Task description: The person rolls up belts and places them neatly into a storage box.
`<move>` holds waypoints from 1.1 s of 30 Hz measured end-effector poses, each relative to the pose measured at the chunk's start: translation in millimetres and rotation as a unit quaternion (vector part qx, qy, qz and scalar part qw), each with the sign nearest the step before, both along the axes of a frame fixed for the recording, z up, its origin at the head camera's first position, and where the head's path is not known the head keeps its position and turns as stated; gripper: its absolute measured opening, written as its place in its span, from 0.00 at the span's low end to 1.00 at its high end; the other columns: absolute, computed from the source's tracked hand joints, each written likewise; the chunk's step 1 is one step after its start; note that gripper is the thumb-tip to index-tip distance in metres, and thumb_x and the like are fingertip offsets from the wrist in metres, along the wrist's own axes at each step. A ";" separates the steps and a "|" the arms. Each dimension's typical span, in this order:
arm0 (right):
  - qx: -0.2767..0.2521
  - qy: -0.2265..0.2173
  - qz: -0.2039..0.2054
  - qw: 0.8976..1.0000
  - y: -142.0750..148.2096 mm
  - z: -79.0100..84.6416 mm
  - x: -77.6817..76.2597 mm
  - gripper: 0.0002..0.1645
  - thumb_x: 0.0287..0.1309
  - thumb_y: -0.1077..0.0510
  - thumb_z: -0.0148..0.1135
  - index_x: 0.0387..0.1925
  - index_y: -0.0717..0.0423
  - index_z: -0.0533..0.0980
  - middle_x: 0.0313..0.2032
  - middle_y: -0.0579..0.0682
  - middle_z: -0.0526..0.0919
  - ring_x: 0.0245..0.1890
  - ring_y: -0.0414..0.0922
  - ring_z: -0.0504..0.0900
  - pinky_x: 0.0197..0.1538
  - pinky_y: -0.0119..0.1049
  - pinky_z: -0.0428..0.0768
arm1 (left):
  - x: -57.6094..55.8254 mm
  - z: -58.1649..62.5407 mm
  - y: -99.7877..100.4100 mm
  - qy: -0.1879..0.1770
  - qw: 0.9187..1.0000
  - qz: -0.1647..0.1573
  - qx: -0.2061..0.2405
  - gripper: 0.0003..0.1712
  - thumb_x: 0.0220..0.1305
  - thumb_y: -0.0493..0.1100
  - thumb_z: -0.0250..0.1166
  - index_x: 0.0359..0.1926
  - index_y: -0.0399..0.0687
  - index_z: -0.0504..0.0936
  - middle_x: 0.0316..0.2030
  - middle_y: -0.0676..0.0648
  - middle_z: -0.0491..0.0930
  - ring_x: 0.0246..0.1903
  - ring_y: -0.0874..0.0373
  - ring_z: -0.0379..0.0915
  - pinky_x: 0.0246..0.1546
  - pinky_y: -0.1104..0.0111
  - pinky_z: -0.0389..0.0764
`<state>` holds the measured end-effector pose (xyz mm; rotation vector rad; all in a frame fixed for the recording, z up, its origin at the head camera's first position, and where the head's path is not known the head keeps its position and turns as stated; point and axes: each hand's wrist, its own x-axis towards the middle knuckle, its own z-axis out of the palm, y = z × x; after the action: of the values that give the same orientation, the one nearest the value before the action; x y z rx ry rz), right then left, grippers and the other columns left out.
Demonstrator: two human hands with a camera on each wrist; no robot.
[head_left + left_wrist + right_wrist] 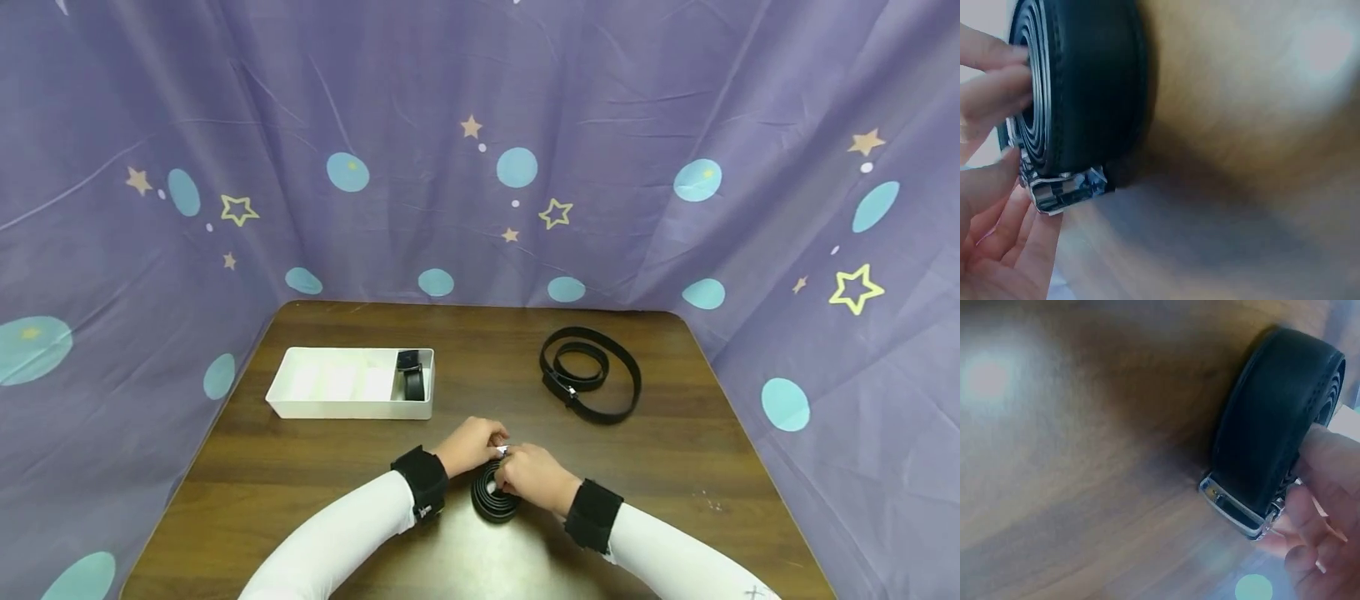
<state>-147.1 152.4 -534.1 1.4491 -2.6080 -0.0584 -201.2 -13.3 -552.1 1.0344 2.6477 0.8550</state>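
Observation:
A black belt [495, 505], wound into a tight coil, stands on its edge on the table between both hands. Its silver buckle [1069, 187] sits on the outside of the coil at the far side. The left hand [471, 446] holds the buckle end, thumb on one side and fingers behind it. With fingertips reaching into the coil's centre, the right hand [538, 479] pinches the wound layers. In the right wrist view the buckle frame [1235, 509] shows beside the coil, near the fingers.
A white divided box [330, 408] stands at the back left, rolled black belts [413, 383] in its right compartment. Another black belt [637, 387] lies loosely looped at the back right. A purple curtain [480, 83] hangs behind the table [315, 483].

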 end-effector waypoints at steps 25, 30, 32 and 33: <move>-0.045 0.068 0.071 0.994 32.1 -19.1 -10.9 0.10 0.46 0.61 0.68 0.21 0.43 0.75 0.26 0.36 0.80 0.28 0.35 0.74 0.33 0.29 0.74 | -14.0 13.6 -33.7 0.152 0.973 0.037 -0.168 0.08 0.53 0.40 0.69 0.20 0.53 0.81 0.20 0.55 0.80 0.20 0.61 0.74 0.22 0.64 0.74; -0.077 0.041 0.036 0.996 25.3 -19.8 -19.5 0.10 0.44 0.61 0.71 0.22 0.44 0.76 0.24 0.36 0.78 0.28 0.35 0.74 0.33 0.30 0.74 | -3.2 17.9 -39.8 0.110 0.978 0.090 -0.151 0.09 0.48 0.39 0.70 0.17 0.52 0.79 0.16 0.56 0.75 0.17 0.63 0.66 0.19 0.67 0.70; -0.082 0.033 0.018 0.996 21.1 -19.6 -20.8 0.10 0.42 0.60 0.72 0.22 0.44 0.78 0.25 0.36 0.79 0.28 0.36 0.75 0.34 0.30 0.75 | 4.9 18.6 -40.2 0.089 0.979 0.111 -0.147 0.11 0.46 0.39 0.70 0.15 0.51 0.77 0.14 0.56 0.72 0.16 0.62 0.64 0.17 0.67 0.68; -0.082 0.029 0.009 0.996 18.9 -19.3 -20.8 0.09 0.42 0.61 0.72 0.23 0.45 0.79 0.25 0.36 0.80 0.28 0.36 0.76 0.34 0.31 0.75 | 9.9 18.7 -40.5 0.079 0.978 0.121 -0.147 0.12 0.46 0.39 0.69 0.14 0.51 0.75 0.14 0.56 0.70 0.16 0.62 0.62 0.16 0.66 0.67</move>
<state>-168.0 171.3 -553.4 1.3924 -2.4895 0.1111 -191.3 -53.8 -533.4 0.7463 2.9605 0.4098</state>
